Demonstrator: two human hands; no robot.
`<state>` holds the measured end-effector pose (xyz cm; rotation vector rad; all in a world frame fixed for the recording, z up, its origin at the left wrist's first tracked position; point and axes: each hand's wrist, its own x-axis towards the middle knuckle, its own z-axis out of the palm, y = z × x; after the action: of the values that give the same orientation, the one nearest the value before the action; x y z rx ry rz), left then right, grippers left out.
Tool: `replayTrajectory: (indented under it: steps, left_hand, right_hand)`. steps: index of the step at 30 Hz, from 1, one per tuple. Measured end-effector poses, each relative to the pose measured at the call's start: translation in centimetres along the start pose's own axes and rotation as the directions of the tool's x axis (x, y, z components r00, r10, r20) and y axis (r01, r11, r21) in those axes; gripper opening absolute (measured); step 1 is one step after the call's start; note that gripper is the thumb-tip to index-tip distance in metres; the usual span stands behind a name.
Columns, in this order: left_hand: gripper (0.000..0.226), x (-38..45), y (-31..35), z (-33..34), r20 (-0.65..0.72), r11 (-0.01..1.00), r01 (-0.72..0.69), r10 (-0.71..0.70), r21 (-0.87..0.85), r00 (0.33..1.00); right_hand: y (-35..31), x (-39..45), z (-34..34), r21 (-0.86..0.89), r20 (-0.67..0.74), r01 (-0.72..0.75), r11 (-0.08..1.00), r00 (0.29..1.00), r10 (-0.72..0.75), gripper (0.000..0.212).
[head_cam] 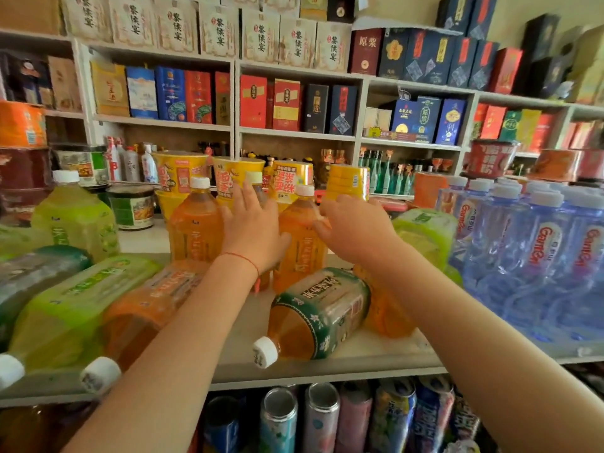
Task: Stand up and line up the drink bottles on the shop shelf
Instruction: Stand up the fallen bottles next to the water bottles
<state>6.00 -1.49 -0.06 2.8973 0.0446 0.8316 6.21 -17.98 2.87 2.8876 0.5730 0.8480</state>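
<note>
Three orange tea bottles stand in a row on the white shelf [376,358]. One [196,230] is free at the left. My left hand [251,223] lies with straight fingers against the middle one [253,177], hiding all but its cap. My right hand [353,230] touches the right shoulder of the third [299,243] with its fingertips. In front of the row, a green-labelled amber bottle [317,318] lies on its side. More bottles lie flat: an orange one [143,312], a green one [75,305] and another orange one [385,308] under my right forearm.
A green bottle [75,220] stands at the left. Wrapped water bottles [539,256] crowd the right side, with a green pack [425,230] beside them. Yellow noodle cups [238,178] stand close behind the row. Cans [320,420] fill the shelf below.
</note>
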Motion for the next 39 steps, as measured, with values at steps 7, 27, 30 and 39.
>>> replayTrajectory:
  steps: [7,27,30,39]
  left_hand:
    - [0.033,-3.4,4.3,-2.2,-0.226,0.856,-0.405,0.346,-0.321,0.911]
    - [0.068,-3.5,14.2,1.3,0.312,0.866,0.008,0.172,-0.5,0.934]
    - [0.069,-3.4,15.3,1.3,0.372,0.894,0.048,0.136,-0.446,0.918]
    - [0.1,0.0,17.2,4.4,0.519,0.92,0.081,0.142,-0.384,0.843]
  right_hand:
    - [5.4,-5.7,1.1,-0.061,-0.222,-0.012,0.998,0.975,-0.002,0.038]
    - [12.9,-4.0,2.8,0.364,-0.644,0.343,0.866,0.764,-0.032,0.036]
    - [12.4,-2.8,2.2,0.595,-0.617,0.395,0.7,0.782,0.084,0.026]
    - [12.3,0.9,2.3,0.881,-0.415,0.333,0.337,0.885,0.211,0.016]
